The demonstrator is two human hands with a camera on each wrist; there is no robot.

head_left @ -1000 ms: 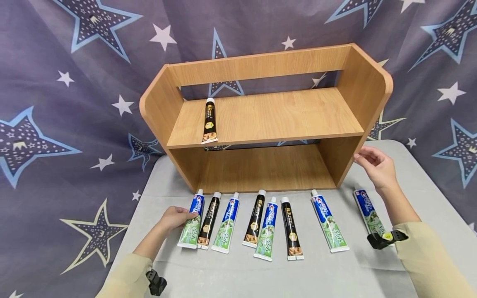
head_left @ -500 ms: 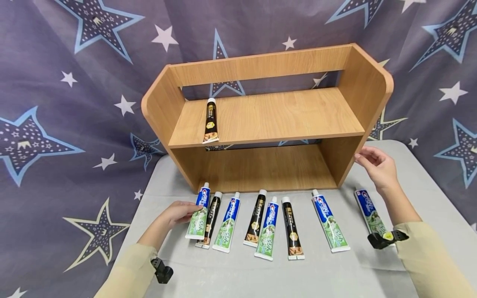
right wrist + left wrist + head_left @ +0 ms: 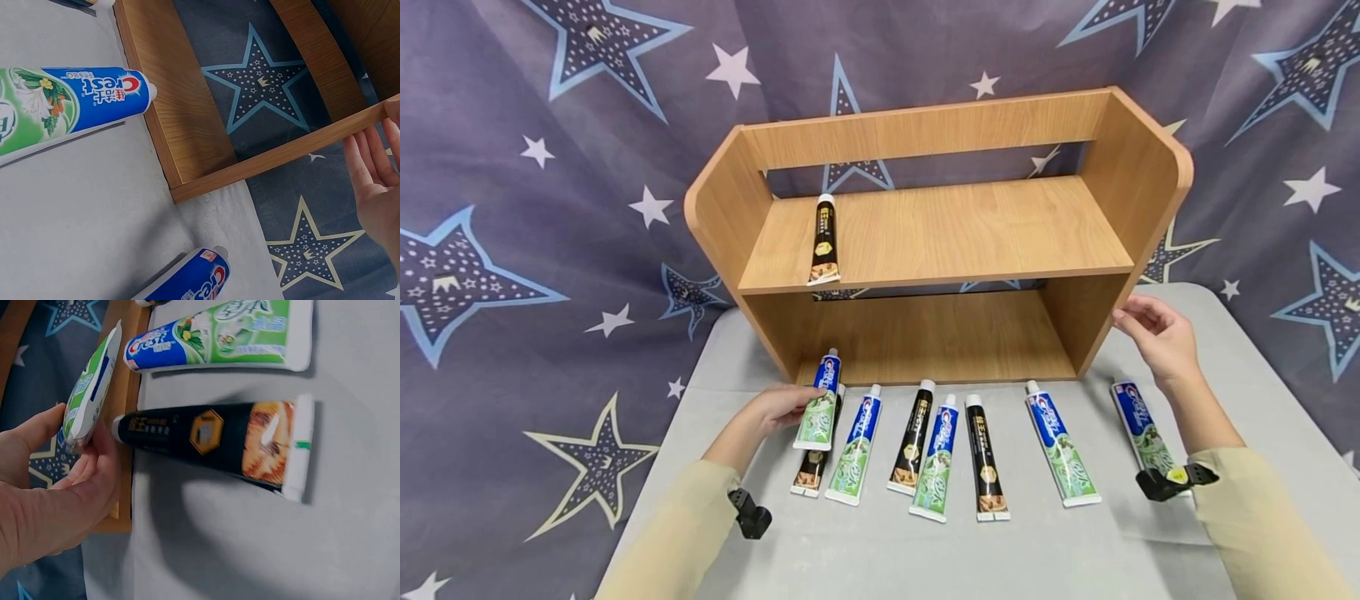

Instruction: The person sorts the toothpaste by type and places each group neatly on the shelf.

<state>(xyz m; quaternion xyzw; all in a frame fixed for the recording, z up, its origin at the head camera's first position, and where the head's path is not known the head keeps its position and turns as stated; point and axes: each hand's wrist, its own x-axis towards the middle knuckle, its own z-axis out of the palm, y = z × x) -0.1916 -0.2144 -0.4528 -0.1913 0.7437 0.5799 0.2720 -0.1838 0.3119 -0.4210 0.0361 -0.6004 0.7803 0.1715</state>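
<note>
A blue and green toothpaste tube (image 3: pixel 815 422) is pinched between the thumb and fingers of my left hand (image 3: pixel 781 407). It is raised in front of the left end of the wooden shelf (image 3: pixel 932 237), cap pointing up and away. In the left wrist view the tube (image 3: pixel 94 387) appears edge-on. Below it lies a black toothpaste tube (image 3: pixel 809 475), partly covered in the head view. My right hand (image 3: pixel 1161 337) holds the front edge of the shelf's right side panel; the right wrist view shows its fingers (image 3: pixel 369 159) on the panel's outer face.
Another black tube (image 3: pixel 824 242) lies on the upper board, at the left. Along the shelf's front several tubes lie on the grey tabletop, among them a blue-green one (image 3: pixel 855 450), a black one (image 3: pixel 987 458) and a far-right blue-green one (image 3: pixel 1142 425). A star-patterned curtain (image 3: pixel 587 333) hangs behind.
My left hand has lifted the blue-green tube off the table and carried it forward and slightly right, over the black tube towards the lower shelf. My right hand has stayed on the side panel.
</note>
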